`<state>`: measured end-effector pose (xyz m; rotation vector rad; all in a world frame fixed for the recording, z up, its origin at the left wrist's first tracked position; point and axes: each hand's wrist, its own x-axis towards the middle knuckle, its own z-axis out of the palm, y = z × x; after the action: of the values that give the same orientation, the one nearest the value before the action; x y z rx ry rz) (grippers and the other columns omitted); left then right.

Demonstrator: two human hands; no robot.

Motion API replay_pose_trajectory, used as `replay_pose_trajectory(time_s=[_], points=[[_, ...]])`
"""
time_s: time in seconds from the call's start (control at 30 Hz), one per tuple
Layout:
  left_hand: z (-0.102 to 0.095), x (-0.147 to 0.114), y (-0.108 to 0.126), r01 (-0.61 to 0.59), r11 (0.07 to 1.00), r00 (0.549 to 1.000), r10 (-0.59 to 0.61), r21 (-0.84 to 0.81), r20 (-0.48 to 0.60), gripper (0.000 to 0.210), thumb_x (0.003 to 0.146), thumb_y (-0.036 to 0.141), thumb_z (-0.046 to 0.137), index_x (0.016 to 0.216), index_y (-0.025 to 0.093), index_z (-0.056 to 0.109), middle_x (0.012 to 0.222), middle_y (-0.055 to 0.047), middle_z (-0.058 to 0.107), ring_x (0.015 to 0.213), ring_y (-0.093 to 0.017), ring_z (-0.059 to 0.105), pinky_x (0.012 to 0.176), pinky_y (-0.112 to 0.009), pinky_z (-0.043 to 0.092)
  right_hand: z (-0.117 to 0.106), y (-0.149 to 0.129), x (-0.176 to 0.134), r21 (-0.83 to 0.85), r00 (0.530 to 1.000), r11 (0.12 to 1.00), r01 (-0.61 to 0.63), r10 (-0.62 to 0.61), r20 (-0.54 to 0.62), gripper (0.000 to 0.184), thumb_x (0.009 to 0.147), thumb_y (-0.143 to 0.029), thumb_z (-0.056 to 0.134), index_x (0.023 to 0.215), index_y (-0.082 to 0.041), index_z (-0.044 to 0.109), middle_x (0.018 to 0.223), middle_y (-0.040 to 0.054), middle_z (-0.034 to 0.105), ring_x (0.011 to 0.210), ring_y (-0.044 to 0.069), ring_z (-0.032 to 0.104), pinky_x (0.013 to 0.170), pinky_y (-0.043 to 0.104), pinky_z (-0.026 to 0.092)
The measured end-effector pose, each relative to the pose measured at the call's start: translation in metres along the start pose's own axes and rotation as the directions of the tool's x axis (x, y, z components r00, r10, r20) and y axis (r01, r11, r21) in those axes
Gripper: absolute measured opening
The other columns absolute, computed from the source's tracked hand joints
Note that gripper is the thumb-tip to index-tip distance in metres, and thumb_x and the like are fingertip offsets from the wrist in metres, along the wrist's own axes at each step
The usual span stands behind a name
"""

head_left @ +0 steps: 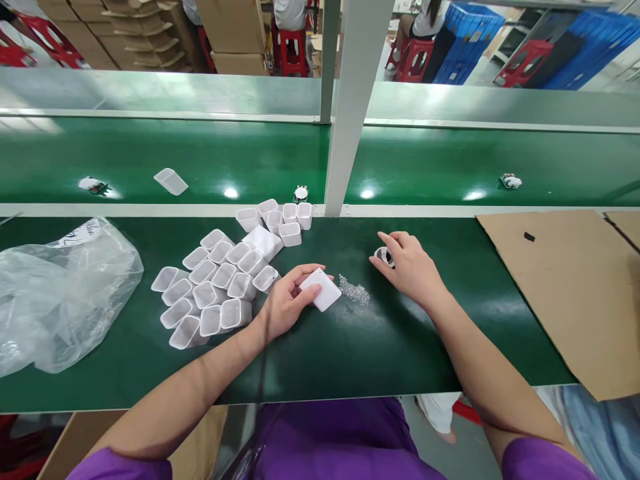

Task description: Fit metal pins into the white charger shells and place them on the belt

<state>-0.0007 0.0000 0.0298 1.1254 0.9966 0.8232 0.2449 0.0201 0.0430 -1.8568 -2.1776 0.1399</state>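
Note:
My left hand [290, 297] is closed around a white plastic housing [321, 290], with its flat face turned up. Off to the right, my right hand [407, 263] has its thumb and fingers around a small roll of tape [384, 256] on the green bench; whether it grips the roll firmly is hard to tell. Between the hands lies a scatter of tiny clear pieces [354, 291]. Many open white housings [210, 293] stand grouped left of my left hand, and one white housing [263, 242] lies flat among them.
A clear plastic bag [65, 293] covers the bench's left end. Flat cardboard [565, 280] lies at the right, overhanging the front edge. A white post [350, 100] rises behind the bench. On the green belt [240, 153] sit a white housing [171, 181] and several small circuit boards [511, 181].

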Motion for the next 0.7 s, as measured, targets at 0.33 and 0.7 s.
replay_pose_trajectory(time_s=[0.33, 0.7], points=[[0.005, 0.0, 0.002, 0.126, 0.958, 0.992, -0.116, -0.258, 0.052, 0.035, 0.075, 0.041, 0.059, 0.098, 0.016, 0.05, 0.085, -0.009, 0.073, 0.052, -0.012, 0.057, 0.037, -0.02, 0.044, 0.007, 0.007, 0.012, 0.452, 0.953, 0.859, -0.24, 0.121, 0.278, 0.033, 0.078, -0.041, 0.066, 0.096, -0.021, 0.047, 0.068, -0.0038, 0.057, 0.051, 0.012, 0.05, 0.048, 0.023, 0.039], [0.006, -0.016, -0.002, 0.024, 0.989, 0.988, -0.046, 0.149, 0.145, 0.029, 0.082, 0.041, 0.053, 0.101, 0.018, 0.053, 0.066, 0.005, 0.057, 0.041, -0.007, 0.049, 0.038, -0.017, 0.039, 0.01, -0.072, -0.03, 0.778, 0.994, 0.619, 0.106, -0.088, -0.066, 0.015, 0.093, -0.031, 0.049, 0.095, -0.02, 0.059, 0.08, 0.0006, 0.064, 0.066, 0.012, 0.06, 0.062, 0.023, 0.048]])
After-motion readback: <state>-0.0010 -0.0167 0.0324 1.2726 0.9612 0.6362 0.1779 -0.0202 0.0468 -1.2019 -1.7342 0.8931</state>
